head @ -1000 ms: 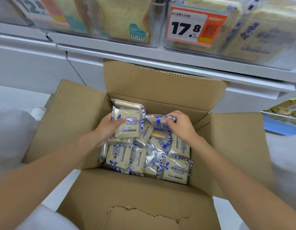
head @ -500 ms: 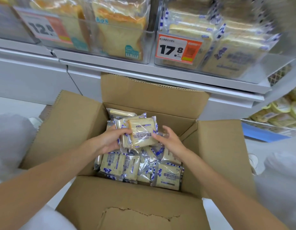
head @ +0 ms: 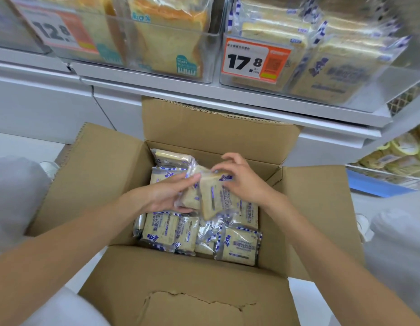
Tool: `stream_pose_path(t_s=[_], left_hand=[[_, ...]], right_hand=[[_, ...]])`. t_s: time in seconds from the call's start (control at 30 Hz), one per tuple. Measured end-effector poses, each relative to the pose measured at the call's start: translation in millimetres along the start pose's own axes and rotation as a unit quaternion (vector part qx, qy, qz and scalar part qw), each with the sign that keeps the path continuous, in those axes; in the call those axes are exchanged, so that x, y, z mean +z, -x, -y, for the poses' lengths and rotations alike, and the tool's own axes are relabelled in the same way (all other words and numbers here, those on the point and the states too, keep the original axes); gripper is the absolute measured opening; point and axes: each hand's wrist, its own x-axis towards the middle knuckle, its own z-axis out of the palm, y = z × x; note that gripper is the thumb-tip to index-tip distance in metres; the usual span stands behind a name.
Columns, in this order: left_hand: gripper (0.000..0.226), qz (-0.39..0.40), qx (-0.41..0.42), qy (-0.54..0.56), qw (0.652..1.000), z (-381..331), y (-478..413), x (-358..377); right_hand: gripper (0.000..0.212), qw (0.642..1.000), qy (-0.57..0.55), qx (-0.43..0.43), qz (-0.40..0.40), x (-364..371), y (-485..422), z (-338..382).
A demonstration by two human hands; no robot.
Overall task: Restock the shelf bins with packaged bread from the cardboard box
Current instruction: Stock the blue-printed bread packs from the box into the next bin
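Observation:
An open cardboard box [head: 98,184] stands below the shelf with several blue-and-white bread packs [head: 167,229] lying inside. Over its middle I hold a small stack of bread packs [head: 210,196], tilted on edge. My left hand [head: 171,195] grips the stack from the left, thumb on top and fingers underneath. My right hand [head: 242,178] rests its curled fingertips on the stack's top right edge. Above, a clear shelf bin [head: 373,95] with a 17.8 price tag [head: 253,58] holds the same kind of packs.
A second clear bin [head: 211,55] on the left holds taller toast loaves behind a 12.8 tag [head: 58,31]. The white shelf edge [head: 204,92] juts out above the box's rear flap [head: 216,128]. Yellow round packages [head: 402,149] fill a lower shelf at right.
The camera has tilted up toward the shelf. My hands have gathered the packs into one stack and lifted it higher above the box, and my right hand now touches its top edge.

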Motion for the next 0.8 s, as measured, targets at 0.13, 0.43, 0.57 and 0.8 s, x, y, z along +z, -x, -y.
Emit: stream_pose_path(t_s=[0.13,0.43,0.57,0.8], left_hand=[[0.091,-0.084,0.021,0.027,0.996,5,-4,22],[0.077,-0.031,0.057,-0.116,0.991,-4,0,17],[0.044,-0.038,0.104,-0.223,0.969,-17,5,30],[0.038,-0.031,0.233,-0.39,0.891,-85,29,79]], right_hand=[[0.078,0.994,-0.04,0.009,-0.101,19,1,17],[0.066,0.986,0.161,-0.042,-0.025,14,12,-7],[0.072,0.989,0.14,-0.038,-0.03,-3,17,-3],[0.071,0.99,0.125,-0.013,-0.068,-84,51,39]])
